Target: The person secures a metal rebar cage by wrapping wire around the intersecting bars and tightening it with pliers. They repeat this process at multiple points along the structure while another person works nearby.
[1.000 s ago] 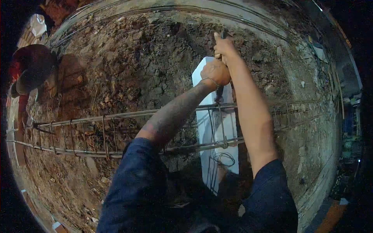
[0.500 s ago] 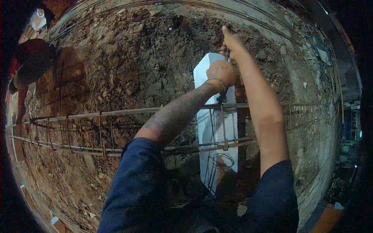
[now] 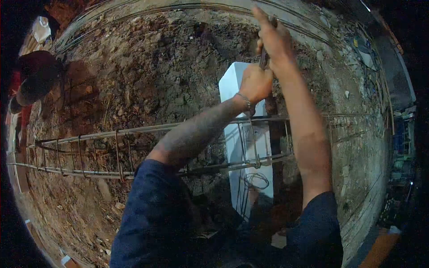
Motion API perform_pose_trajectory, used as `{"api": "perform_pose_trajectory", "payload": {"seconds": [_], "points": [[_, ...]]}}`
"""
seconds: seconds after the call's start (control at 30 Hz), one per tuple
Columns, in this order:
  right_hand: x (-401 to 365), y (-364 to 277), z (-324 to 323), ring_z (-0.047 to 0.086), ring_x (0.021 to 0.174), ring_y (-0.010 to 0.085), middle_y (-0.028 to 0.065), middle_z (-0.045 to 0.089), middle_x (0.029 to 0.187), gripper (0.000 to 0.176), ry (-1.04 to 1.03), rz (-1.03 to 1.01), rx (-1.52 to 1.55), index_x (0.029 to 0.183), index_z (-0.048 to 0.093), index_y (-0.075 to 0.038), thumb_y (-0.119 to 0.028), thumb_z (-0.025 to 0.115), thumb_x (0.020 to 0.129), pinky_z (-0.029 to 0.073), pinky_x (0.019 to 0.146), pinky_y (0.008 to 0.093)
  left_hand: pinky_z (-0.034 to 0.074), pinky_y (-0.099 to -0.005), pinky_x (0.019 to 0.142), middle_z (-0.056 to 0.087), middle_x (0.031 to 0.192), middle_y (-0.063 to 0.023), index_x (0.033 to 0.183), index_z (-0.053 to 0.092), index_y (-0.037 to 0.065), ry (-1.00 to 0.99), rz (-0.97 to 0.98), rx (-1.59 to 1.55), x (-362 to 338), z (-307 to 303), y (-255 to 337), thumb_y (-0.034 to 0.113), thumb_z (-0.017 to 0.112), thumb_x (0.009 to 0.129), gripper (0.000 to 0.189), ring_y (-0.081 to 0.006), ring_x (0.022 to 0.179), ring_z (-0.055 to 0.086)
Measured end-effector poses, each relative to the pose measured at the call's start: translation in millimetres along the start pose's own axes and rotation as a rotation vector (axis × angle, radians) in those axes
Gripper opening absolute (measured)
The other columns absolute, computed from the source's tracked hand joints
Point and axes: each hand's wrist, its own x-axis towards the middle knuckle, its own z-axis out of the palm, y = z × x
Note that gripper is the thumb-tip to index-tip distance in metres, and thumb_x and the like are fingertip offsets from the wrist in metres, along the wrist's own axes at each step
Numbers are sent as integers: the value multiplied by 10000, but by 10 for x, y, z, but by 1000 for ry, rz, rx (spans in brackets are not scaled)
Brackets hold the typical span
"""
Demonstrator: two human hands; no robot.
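My left hand [image 3: 256, 83], with a bracelet at its wrist, is closed round the lower part of a dark metal tool [image 3: 263, 59]. Just above it, my right hand [image 3: 275, 43] wraps round the upper part of the same tool, its index finger or thumb pointing up. Below the hands, the long rebar cage [image 3: 156, 128] crosses the view over a white block [image 3: 231, 80]. A loop of thin wire [image 3: 256, 180] lies over the block's lower part. The tool's lower end is hidden behind my left hand and wrist.
Rough, lumpy soil [image 3: 147, 67] surrounds the cage. Long bars [image 3: 214, 6] run along the far edge. A person in dark and red clothing [image 3: 38, 80] is at the left. Debris [image 3: 364, 58] lies at the upper right.
My right hand has moved up and slightly right, with more of the tool showing. My left hand has turned and stays near the block's top.
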Motion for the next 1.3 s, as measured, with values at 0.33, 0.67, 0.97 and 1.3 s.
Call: {"api": "perform_pose_trajectory", "payload": {"seconds": [0.33,0.67,0.97,1.3], "points": [[127,128,-100,292,360,34,-61,313,501,361,-587,173,679,614,386,-144,-334,598,836,261,359,208,385,-310,443,547,580,-37,653,545,50,-384,-471,-824,0,-309,170,249,628,770,245,-172,458,500],[226,84,-7,326,333,71,-51,309,426,396,-965,245,756,564,354,-174,-379,571,824,277,351,223,427,-315,464,607,626,-75,759,592,40,-512,-319,-918,32,-374,-154,177,613,786,141,-170,481,529],[171,74,-54,332,328,71,-45,322,422,312,-1230,235,875,777,498,-101,-397,502,876,327,356,232,397,-286,446,520,527,-42,649,548,-14,-167,-182,-442,-108,-445,116,192,625,741,238,-121,462,473],[-403,-615,-105,483,473,135,48,514,535,509,20,-359,-84,583,511,-40,-480,556,834,387,450,333,470,-289,497,602,657,-68,847,563,-32,-78,134,-136,42,-650,327,290,681,737,360,-131,540,585]]}}
